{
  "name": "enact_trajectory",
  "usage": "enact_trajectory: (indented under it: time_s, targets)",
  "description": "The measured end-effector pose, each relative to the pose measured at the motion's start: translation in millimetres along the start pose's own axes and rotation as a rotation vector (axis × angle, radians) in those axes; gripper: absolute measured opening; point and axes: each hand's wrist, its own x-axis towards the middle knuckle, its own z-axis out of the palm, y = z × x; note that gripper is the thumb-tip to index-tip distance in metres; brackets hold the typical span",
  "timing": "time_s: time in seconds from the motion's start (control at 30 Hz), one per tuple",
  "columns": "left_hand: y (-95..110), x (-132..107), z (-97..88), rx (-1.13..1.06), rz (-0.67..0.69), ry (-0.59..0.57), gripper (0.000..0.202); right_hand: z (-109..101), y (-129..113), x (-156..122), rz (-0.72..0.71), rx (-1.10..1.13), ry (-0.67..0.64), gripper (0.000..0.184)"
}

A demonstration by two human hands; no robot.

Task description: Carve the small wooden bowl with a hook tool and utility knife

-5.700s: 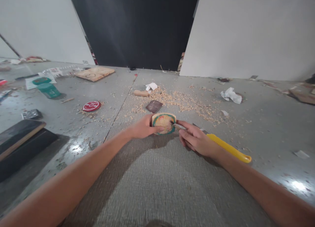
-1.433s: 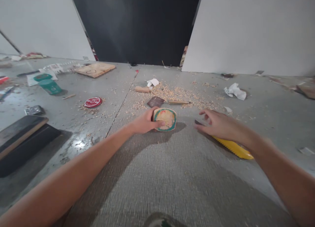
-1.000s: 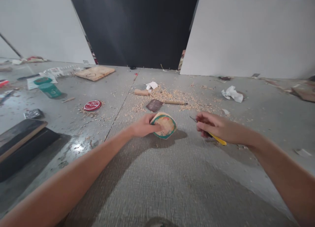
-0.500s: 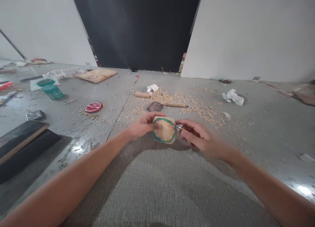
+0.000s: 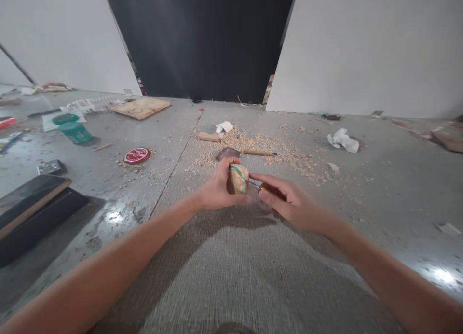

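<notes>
Left hand (image 5: 219,188) grips the painted wooden block (image 5: 238,179), thumb on the near side, block positioned between both hands. Right hand (image 5: 289,203) has its fingers closed round the yellow-handled knife (image 5: 255,185), blade at the block's right side, contact unclear. Wood shavings (image 5: 249,140) lie beyond on the floor (image 5: 231,271)
</notes>
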Motion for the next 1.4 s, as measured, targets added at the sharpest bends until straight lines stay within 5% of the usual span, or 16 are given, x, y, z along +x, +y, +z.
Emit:
enact_trajectory:
  time_s: [0.33,1.13,1.4]
  targets:
    - [0.6,1.7,-3.2,0.431,0.135,0.102,0.062,-5.6,21.4,6.0,-0.24,-0.427,0.057,0.04]
    - [3.0,2.5,-6.1,0.226,0.061,0.085,0.053,1.0,37.3,5.4,-0.384,-0.696,0.308,0.034]
    - [4.5,0.3,-7.6,0.211,0.012,0.034,0.056,-19.2,53.2,8.2,-0.235,-0.576,0.531,0.037]
